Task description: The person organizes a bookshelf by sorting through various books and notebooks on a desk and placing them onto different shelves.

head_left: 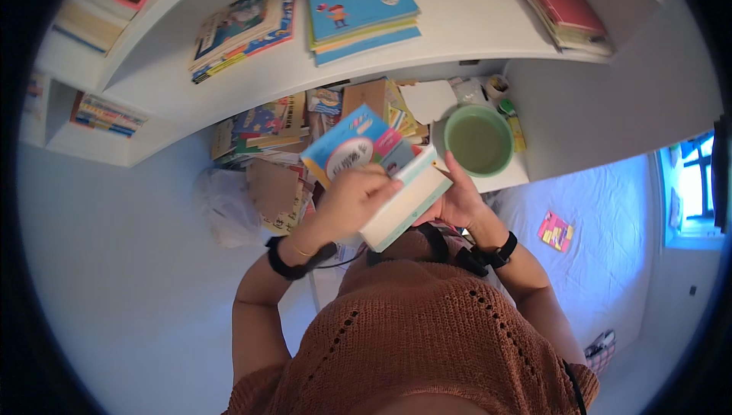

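Observation:
A white book with mint-green edging [408, 200] is tilted in front of my body. My right hand [460, 195] grips its right side, with the thumb along the edge and the other fingers underneath. At the book's left side, my left hand [354, 198] is closed, its fingers curled against the white cover. Whatever is inside those fingers is hidden and slightly blurred. Just beyond the left hand is a blue book [345, 141] with a white oval and a pink patch, its lower part covered by the hand and the white book.
A green basin [479, 141] of cloudy liquid stands on the desk beyond my right hand. Piled books [267, 121] cover the desk's left, near a clear plastic bag [227, 205]. Overhead, a white shelf [465, 19] carries book stacks. A pink booklet [556, 231] lies on the bed.

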A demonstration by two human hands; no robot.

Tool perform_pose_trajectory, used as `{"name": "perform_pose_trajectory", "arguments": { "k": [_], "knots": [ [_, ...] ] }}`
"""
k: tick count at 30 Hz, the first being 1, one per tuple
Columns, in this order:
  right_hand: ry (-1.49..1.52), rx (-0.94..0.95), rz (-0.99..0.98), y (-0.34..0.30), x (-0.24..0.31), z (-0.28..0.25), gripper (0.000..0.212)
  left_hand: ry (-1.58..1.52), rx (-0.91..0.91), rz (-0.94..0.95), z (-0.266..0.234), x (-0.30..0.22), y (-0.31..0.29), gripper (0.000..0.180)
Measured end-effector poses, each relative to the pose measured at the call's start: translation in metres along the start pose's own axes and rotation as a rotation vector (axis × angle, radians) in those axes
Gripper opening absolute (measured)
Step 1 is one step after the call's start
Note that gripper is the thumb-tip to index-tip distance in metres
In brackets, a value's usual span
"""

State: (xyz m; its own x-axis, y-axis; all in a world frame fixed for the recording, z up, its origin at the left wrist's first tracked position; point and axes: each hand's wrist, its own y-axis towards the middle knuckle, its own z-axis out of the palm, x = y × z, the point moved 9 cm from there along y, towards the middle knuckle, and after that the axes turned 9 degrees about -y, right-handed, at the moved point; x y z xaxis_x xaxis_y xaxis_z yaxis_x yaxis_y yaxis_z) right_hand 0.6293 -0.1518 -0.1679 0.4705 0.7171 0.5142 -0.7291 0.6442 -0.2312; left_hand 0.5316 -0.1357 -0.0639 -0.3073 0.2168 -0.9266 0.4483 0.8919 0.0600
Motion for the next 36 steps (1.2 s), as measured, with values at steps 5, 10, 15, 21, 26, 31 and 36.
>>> {"name": "perform_pose_trajectory", "arguments": {
  "k": [5, 10, 15, 21, 26, 31, 36],
  "knots": [
    [0.068, -0.177, 0.166, -0.028, -0.04, -0.04, 0.06, 0.732, 0.303, 0.164, 0.107, 0.051, -0.016, 0.013],
    [-0.079, -0.5, 0.121, -0.073, -0.056, -0.1, 0.042, 0.569, 0.586, 0.199, 0.173, 0.088, -0.028, 0.034],
    [0.135, -0.732, 0.017, -0.126, -0.078, -0.174, 0.032, 0.23, 0.376, 0.28, 0.116, 0.031, 0.017, 0.038],
    [0.212, -0.992, -0.157, -0.212, -0.125, -0.303, 0.026, 0.587, -0.475, 0.356, -0.087, -0.041, 0.093, 0.054],
    [0.201, -1.076, -0.056, -0.233, -0.126, -0.304, 0.026, 1.001, -0.455, 0.181, -0.137, 0.018, 0.143, 0.047],
    [0.07, -0.753, -0.129, -0.184, -0.042, -0.19, 0.043, 0.917, -0.441, 0.263, -0.125, 0.002, 0.124, 0.034],
    [-0.113, -0.34, -0.338, -0.15, 0.037, -0.113, 0.054, 0.816, -0.441, 0.299, -0.112, -0.012, 0.077, 0.036]
  ]
}}
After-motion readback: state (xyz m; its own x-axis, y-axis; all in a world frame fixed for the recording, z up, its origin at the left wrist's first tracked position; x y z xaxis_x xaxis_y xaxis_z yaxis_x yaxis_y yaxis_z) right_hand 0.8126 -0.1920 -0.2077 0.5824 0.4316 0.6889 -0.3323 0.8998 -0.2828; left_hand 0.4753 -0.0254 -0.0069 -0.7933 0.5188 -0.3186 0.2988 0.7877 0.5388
